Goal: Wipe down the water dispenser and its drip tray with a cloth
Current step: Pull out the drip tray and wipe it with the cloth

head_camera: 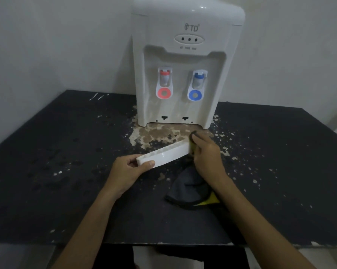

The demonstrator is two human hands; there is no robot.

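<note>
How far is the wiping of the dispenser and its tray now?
Done: the drip tray is already off the water dispenser. In hand: the left hand grips one end of it while the right hand holds the cloth against the other end. Left: the dispenser body, whose lower front looks stained.

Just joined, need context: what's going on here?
A person is wiping the white drip tray, which is off the water dispenser and held in front of it over the black table. The left-hand grip holds the tray's left end. The right-hand grip holds a grey-and-yellow cloth against its right end, with the rest of the cloth trailing down.
</note>
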